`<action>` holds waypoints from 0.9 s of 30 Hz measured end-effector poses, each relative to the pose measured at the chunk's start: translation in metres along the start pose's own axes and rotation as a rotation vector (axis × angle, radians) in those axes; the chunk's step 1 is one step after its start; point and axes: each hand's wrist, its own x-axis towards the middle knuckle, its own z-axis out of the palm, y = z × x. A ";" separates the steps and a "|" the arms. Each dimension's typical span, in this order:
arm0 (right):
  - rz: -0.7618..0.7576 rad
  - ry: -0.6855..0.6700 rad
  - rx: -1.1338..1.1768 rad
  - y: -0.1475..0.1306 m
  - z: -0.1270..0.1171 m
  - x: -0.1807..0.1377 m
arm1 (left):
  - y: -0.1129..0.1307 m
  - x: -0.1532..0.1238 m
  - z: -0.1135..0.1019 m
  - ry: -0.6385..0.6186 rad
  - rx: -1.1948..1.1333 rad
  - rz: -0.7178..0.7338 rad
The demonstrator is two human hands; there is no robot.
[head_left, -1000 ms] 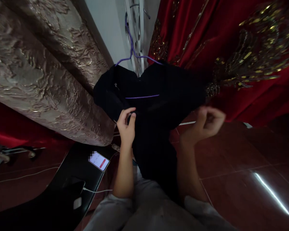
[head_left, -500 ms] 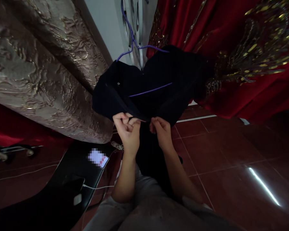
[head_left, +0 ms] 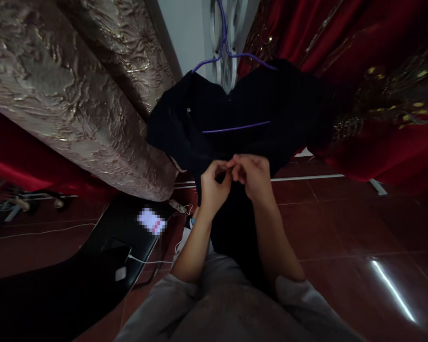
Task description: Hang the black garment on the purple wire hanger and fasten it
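A black garment hangs on a purple hanger in front of me. My left hand and my right hand meet at its front, just below the hanger's bar. Both pinch the dark cloth with closed fingers, fingertips nearly touching each other. What lies between the fingertips is too small and dark to make out beyond the cloth. The lower garment falls between my forearms.
A beige embossed dress hangs at the left, red sequinned dresses at the right. A lit phone and a cabled device lie on a black seat. Red floor tiles spread to the right.
My right hand came in from the right to meet the left at the garment's front. Both hands have risen slightly and closed together; the view has shifted, with the garment further right.
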 end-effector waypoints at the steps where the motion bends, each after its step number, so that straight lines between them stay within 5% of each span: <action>1: -0.070 0.040 0.028 -0.012 0.004 0.009 | -0.006 0.002 0.002 0.006 0.037 0.014; 4: -0.268 0.109 0.081 -0.050 0.018 0.037 | -0.032 0.006 0.002 0.036 0.183 -0.031; 8: -0.337 -0.013 0.094 -0.073 0.027 0.059 | -0.042 0.010 -0.007 -0.056 0.225 -0.113; 11: -0.307 -0.066 0.074 -0.070 0.026 0.061 | -0.008 0.029 -0.015 -0.102 0.158 0.002; 16: -0.290 -0.101 0.010 -0.072 0.027 0.061 | 0.064 0.096 -0.018 0.082 0.225 0.483; 21: -0.421 -0.022 -0.069 -0.057 0.019 0.064 | 0.096 0.127 -0.022 -0.051 0.476 0.588; 23: -0.372 0.019 -0.167 -0.039 0.014 0.060 | 0.099 0.131 -0.033 0.033 0.523 0.628; 27: -0.266 -0.012 -0.194 -0.010 0.020 0.050 | 0.069 0.157 -0.086 0.489 0.450 0.706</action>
